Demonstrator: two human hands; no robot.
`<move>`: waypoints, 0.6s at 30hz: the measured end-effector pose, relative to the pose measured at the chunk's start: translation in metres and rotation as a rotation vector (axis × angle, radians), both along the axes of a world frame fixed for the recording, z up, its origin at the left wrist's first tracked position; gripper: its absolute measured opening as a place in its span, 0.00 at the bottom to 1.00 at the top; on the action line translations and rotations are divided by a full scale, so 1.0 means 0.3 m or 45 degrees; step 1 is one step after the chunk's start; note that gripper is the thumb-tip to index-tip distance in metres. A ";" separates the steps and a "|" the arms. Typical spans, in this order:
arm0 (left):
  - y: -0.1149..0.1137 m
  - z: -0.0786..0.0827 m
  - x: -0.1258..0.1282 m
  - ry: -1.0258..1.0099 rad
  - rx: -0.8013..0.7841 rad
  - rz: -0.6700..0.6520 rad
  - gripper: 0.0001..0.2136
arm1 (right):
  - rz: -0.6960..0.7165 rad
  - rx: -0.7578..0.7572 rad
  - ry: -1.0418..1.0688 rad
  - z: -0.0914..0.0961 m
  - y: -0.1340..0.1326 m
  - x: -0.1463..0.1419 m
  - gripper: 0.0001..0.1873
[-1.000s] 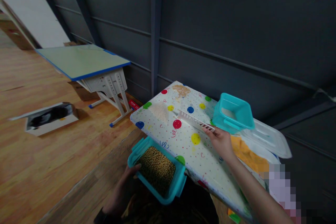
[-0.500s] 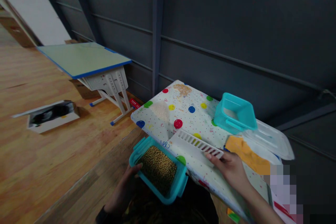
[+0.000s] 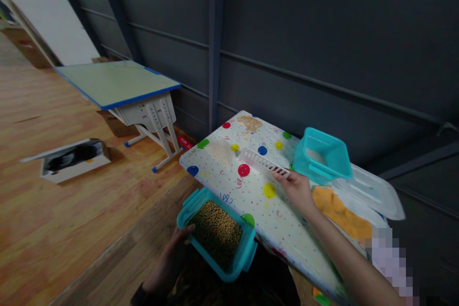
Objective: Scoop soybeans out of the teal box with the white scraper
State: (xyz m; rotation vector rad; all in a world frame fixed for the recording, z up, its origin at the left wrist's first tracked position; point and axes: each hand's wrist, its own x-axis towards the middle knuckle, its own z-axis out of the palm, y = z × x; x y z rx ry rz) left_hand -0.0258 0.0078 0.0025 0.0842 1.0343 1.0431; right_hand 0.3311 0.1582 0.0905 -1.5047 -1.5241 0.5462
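Note:
My left hand [image 3: 175, 246] grips the near left rim of a teal plastic container [image 3: 210, 260], held at the table's front edge with the thumb over the rim. Round yellowish beans [image 3: 217, 220] lie inside it, with darker green ones toward the near side. My right hand [image 3: 297, 192] pinches one end of a long white slotted plastic strip [image 3: 263, 165] over the middle of the table. Just beyond the strip's far end is a thin spread of pale, rice-like grains [image 3: 219, 153]. A yellowish-tan pile of grains [image 3: 251, 123] lies near the table's far corner.
A second teal container [image 3: 324, 178] with some white contents stands at the table's back right. Beside it are a clear lid [image 3: 376, 193] and something orange and crumpled [image 3: 332, 205]. A dark wall [image 3: 322, 33] runs behind. Left are a desk [image 3: 118, 81] and an open box [image 3: 77, 165].
My right hand has moved the white strip away from me, from the table's front side toward the middle. My left hand and the bean container stay almost where they were.

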 end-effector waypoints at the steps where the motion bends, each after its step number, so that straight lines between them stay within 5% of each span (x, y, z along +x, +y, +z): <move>1: -0.001 0.000 0.001 -0.004 -0.006 0.003 0.45 | 0.033 -0.013 0.000 0.003 -0.009 0.008 0.35; 11: -0.007 -0.033 -0.008 -0.025 -0.025 -0.015 0.45 | 0.310 -0.185 -0.008 0.055 -0.217 0.102 0.24; 18: -0.010 -0.071 -0.024 -0.020 -0.016 -0.018 0.39 | -0.050 0.041 0.086 0.021 -0.078 0.085 0.25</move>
